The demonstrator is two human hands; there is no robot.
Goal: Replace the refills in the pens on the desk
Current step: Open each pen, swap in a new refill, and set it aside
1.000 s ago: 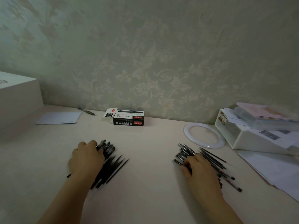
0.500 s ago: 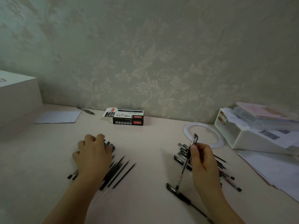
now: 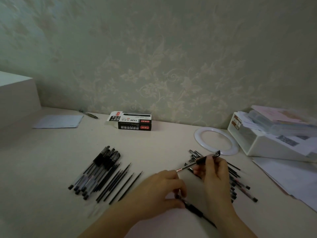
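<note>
- While the right hand [image 3: 212,170] pinches a black pen [image 3: 199,161] near its grip, the pen tilts up toward the right of the frame, its tip pointing left at the left hand [image 3: 164,189]
- Left hand sits at lower centre with fingers curled down onto another dark pen [image 3: 193,209] lying on the tabletop [image 3: 51,169]; whether it grips that pen or only presses it I cannot tell
- Left of centre lies a heap of capped pens [image 3: 101,167], with loose black refills [image 3: 120,182] fanned just beside it on the right
- Behind the right hand lies a second pile of pens [image 3: 238,186]
- Toward the wall stands a black and white pen box [image 3: 133,123]
- At the right sit a white ring [image 3: 199,138] and a white tray of papers [image 3: 267,145]
- At upper left lie a sheet of paper [image 3: 58,121] and a lone pen [image 3: 88,114]
</note>
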